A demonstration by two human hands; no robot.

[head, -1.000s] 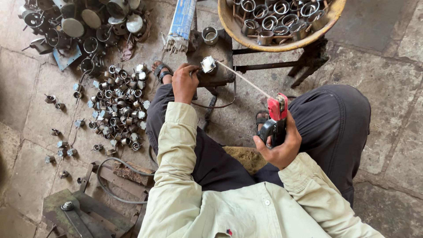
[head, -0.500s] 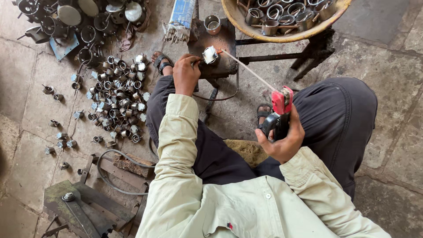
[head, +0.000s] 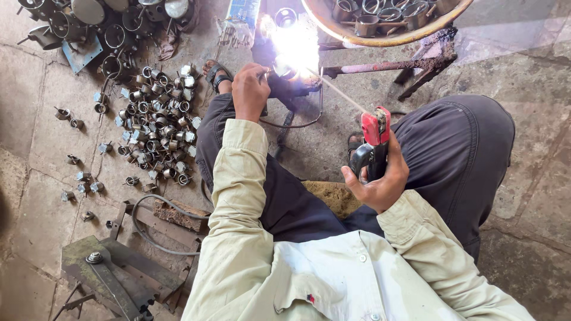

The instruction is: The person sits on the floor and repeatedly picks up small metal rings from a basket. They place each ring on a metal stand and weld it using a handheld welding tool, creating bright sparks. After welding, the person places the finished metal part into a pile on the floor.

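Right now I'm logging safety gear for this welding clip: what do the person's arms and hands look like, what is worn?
Both arms are in long, loose sleeves of a pale cream button-up shirt, with plain cuffs reaching the wrists. The left hand and right hand are bare: no gloves, and no rings, watch or markings that can be made out. No cables run along the arms.

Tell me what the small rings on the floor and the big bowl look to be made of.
Rings: likely bare steel, grey with a dull shine and thin walls. Bowl: probably metal too, its rim rusty and yellowish, so worn or coated. Right hand grips a red-tipped holder, seemingly plastic-covered.
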